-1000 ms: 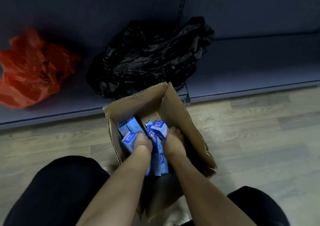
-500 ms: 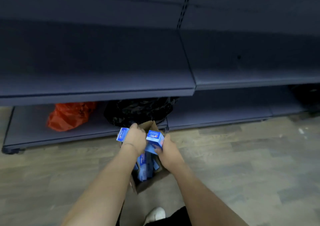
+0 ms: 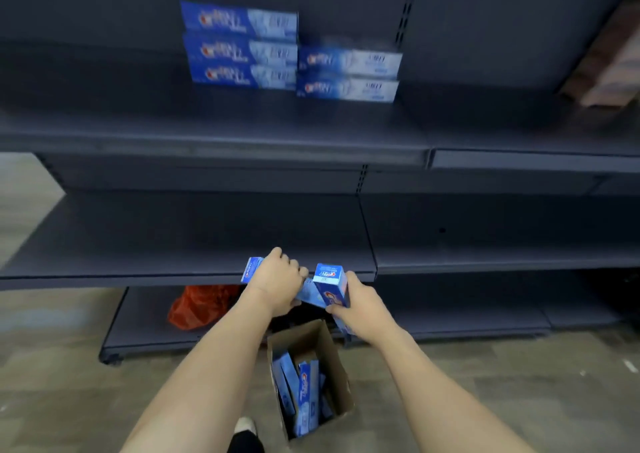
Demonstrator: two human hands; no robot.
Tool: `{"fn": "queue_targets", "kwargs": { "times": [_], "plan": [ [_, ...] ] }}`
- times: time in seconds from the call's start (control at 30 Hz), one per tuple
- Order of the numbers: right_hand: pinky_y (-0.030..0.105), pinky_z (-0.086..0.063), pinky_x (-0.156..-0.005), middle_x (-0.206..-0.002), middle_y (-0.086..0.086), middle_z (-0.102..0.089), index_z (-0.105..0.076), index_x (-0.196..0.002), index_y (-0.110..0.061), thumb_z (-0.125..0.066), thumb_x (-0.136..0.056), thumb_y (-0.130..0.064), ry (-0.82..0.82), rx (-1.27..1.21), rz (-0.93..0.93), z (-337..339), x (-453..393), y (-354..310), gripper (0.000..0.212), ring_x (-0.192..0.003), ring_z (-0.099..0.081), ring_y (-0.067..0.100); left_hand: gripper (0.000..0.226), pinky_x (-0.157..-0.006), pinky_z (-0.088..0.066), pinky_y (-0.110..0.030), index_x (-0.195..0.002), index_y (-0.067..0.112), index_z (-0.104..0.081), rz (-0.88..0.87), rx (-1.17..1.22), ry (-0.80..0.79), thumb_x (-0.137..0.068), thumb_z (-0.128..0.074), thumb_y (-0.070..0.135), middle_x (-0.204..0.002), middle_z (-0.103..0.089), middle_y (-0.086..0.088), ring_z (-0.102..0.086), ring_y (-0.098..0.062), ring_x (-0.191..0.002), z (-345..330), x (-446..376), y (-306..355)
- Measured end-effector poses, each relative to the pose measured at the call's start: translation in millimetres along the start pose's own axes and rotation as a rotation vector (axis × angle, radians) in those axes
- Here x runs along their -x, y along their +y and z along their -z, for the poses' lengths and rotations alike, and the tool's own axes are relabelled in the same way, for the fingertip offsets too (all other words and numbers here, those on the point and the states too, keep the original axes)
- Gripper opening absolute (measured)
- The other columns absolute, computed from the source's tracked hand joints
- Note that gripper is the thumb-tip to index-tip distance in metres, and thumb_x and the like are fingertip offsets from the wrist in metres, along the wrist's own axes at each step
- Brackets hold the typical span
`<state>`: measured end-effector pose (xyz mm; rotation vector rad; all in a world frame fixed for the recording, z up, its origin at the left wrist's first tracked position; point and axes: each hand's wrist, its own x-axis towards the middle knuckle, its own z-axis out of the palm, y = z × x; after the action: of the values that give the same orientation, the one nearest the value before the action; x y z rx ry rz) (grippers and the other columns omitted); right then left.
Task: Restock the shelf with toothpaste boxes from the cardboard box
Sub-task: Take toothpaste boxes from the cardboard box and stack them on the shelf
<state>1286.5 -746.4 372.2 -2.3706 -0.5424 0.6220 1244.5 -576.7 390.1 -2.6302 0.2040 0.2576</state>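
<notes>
Two hands are raised in front of the middle shelf [image 3: 194, 262], each holding toothpaste. The left hand [image 3: 277, 281] has its fingers curled round a blue box [image 3: 252, 269] whose end sticks out to the left of the knuckles; a further pale-blue box [image 3: 311, 293] shows just right of this hand, between the two hands, but which hand carries it cannot be told. The right hand [image 3: 360, 302] clamps its fingers and thumb on an upright box [image 3: 330, 284], its end face turned toward the camera.

Below the forearms, the open carton [image 3: 341, 376] stands on the wood-pattern floor [image 3: 519, 400], with several more boxes [image 3: 304, 397] standing on end inside it. Five stocked boxes lie flat on the top shelf [image 3: 242, 133]: a stack of three [image 3: 242, 47] on the left and a stack of two [image 3: 348, 73] touching it on the right, both against the back panel.

On the bottom shelf [image 3: 145, 331], an orange bag [image 3: 197, 305] lies behind the left forearm. Blurred pinkish goods [image 3: 609, 61] occupy the top shelf at far right. A shoe tip [image 3: 245, 425] shows on the floor beside the carton.
</notes>
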Motion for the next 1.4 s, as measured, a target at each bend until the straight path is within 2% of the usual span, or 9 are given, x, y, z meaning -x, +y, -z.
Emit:
{"fn": "queue_targets", "kwargs": {
  "times": [0.47,0.6,0.8,0.93,1.03,1.1,1.17,1.23,1.4],
  "plan": [
    [0.041,-0.051,-0.095,-0.107,-0.004,-0.068,-0.056,-0.104,-0.024,-0.077,-0.076,-0.025,-0.094,-0.129,0.145,148,12,-112,0.035,-0.097,-0.067,0.015,0.055,-0.087,-0.034,-0.035,-0.118,0.018,-0.052,0.073,-0.126,0.412,-0.089,-0.038,0.062,-0.107,-0.062,-0.002,-0.061,-0.024,-0.092,110,73,-123],
    [0.039,-0.051,-0.093,-0.110,-0.004,-0.066,-0.053,-0.111,-0.023,-0.073,-0.081,-0.031,-0.101,-0.051,0.198,173,9,-147,0.037,-0.098,-0.066,0.015,0.055,-0.088,-0.031,-0.034,-0.120,0.019,-0.048,0.103,-0.151,0.458,-0.090,-0.035,0.063,-0.109,-0.059,0.000,-0.058,-0.022,-0.094,130,78,-152],
    [0.038,-0.050,-0.092,-0.112,-0.005,-0.063,-0.048,-0.116,-0.024,-0.068,-0.084,-0.033,-0.072,0.021,0.200,200,-7,-177,0.038,-0.101,-0.064,0.017,0.054,-0.082,-0.033,-0.035,-0.112,0.020,-0.058,0.182,-0.170,0.512,-0.085,-0.043,0.065,-0.092,-0.061,0.002,-0.058,-0.020,-0.079,140,65,-196],
    [0.041,-0.050,-0.093,-0.115,-0.003,-0.061,-0.047,-0.119,-0.025,-0.068,-0.084,-0.033,-0.039,0.095,0.175,207,-24,-189,0.041,-0.101,-0.063,0.019,0.054,-0.090,-0.031,-0.035,-0.129,0.022,-0.045,0.193,-0.103,0.461,-0.089,-0.042,0.060,-0.116,-0.056,0.002,-0.054,-0.020,-0.103,139,48,-216],
    [0.038,-0.047,-0.092,-0.121,0.000,-0.058,-0.045,-0.123,-0.022,-0.066,-0.087,-0.033,-0.055,0.233,0.156,211,-37,-204,0.043,-0.106,-0.058,0.022,0.056,-0.095,-0.032,-0.036,-0.131,0.021,-0.043,0.216,-0.050,0.437,-0.089,-0.044,0.058,-0.123,-0.054,0.002,-0.052,-0.020,-0.111,133,38,-226],
    [0.036,-0.045,-0.093,-0.127,0.002,-0.055,-0.043,-0.129,-0.020,-0.063,-0.089,-0.033,-0.087,0.361,0.154,213,-48,-217,0.047,-0.110,-0.055,0.023,0.056,-0.091,-0.037,-0.038,-0.125,0.019,-0.052,0.226,-0.006,0.432,-0.084,-0.054,0.058,-0.115,-0.060,0.001,-0.057,-0.021,-0.104,126,32,-232],
    [0.035,-0.042,-0.096,-0.136,0.003,-0.049,-0.035,-0.139,-0.019,-0.061,-0.090,-0.033,-0.106,0.479,0.157,214,-60,-232,0.057,-0.117,-0.051,0.025,0.057,-0.075,-0.048,-0.039,-0.103,0.017,-0.067,0.236,-0.029,0.443,-0.065,-0.073,0.059,-0.090,-0.067,0.001,-0.065,-0.021,-0.079,116,26,-240],
    [0.037,-0.040,-0.100,-0.142,0.003,-0.044,-0.027,-0.145,-0.019,-0.060,-0.091,-0.033,-0.113,0.543,0.158,213,-75,-243,0.065,-0.123,-0.047,0.026,0.058,-0.059,-0.051,-0.036,-0.083,0.016,-0.070,0.252,-0.017,0.502,-0.046,-0.084,0.058,-0.071,-0.066,0.002,-0.064,-0.020,-0.059,104,18,-247],
    [0.040,-0.031,-0.113,-0.157,0.002,-0.023,-0.011,-0.152,-0.019,-0.059,-0.092,-0.032,-0.120,0.653,0.170,204,-105,-260,0.078,-0.141,-0.030,0.026,0.059,-0.059,-0.051,-0.033,-0.080,0.016,-0.070,0.257,0.069,0.549,-0.041,-0.085,0.058,-0.070,-0.067,0.001,-0.064,-0.020,-0.055,87,1,-260]
  ]
}}
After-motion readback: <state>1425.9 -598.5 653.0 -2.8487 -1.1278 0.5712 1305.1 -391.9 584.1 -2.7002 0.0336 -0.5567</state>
